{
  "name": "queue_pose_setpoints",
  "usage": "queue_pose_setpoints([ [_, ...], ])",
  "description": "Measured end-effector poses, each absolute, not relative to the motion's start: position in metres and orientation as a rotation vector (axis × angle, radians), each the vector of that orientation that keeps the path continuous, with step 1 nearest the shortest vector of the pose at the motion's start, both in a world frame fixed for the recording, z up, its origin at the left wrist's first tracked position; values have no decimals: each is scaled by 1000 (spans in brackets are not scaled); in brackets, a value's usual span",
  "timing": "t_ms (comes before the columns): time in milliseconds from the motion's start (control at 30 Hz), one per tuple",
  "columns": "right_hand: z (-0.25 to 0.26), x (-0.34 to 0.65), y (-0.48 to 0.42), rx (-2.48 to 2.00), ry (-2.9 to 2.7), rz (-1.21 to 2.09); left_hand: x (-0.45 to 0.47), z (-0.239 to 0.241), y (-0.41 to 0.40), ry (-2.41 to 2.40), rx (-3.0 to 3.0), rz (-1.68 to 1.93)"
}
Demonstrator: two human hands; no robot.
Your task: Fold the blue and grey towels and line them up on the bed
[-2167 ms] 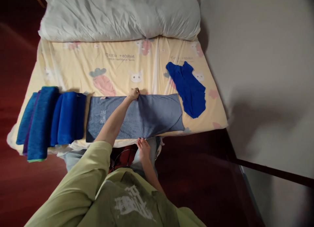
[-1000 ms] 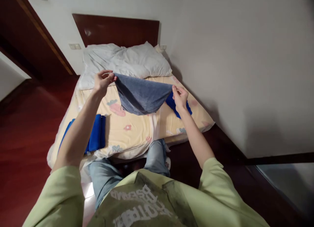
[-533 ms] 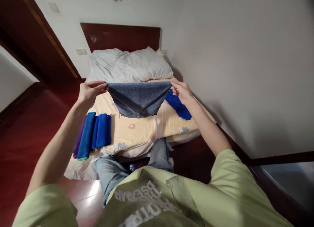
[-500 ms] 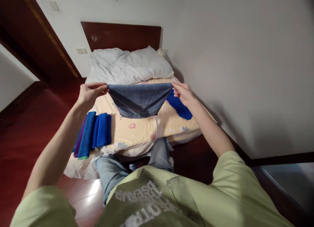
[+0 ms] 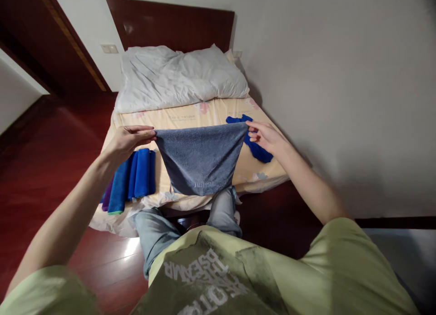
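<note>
The left hand [image 5: 127,140] pinches the left top corner of a grey towel [image 5: 201,158], fingers closed on the cloth; the right hand [image 5: 267,137] pinches the right top corner the same way. Between them the top edge runs taut and level, and the towel hangs in the air above the near edge of the bed [image 5: 190,117] — its lower end narrows and reaches down in front of the person's knees, small pale lettering showing near the bottom hem.

Left of the towel, on the yellow printed sheet, a row of folded blue towels [image 5: 134,176] lies side by side, with a purple one at the far-left end. Just behind the right hand a crumpled bright blue cloth [image 5: 260,151] lies on the sheet. A white pillow [image 5: 180,76] fills the far end of the bed below a dark wooden headboard [image 5: 170,26].
</note>
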State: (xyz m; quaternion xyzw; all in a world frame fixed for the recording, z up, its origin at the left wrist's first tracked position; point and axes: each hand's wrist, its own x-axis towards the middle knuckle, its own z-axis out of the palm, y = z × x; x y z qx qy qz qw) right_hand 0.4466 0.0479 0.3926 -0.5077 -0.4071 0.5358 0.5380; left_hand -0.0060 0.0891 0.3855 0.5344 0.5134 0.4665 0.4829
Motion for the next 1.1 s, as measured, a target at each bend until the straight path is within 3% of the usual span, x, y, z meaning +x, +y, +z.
queue_pose_setpoints([
  [300, 362, 428, 158, -1243, -979, 1104, 18, 367, 183, 1253, 1390, 1358],
  [500, 360, 438, 170, -1118, -1188, 867, 19, 364, 194, 1293, 1538, 1618],
  [633, 298, 441, 136, -1178, -1256, 876, 8, 300, 146, 1518, 1620, 1507],
  [900, 100, 395, 12, -1597, -882, 1366, 19, 110, 13, 1891, 1432, 764],
  [1100, 59, 386, -9, -1598, -835, 1373, 21, 66, 0, 1895, 1332, 586],
])
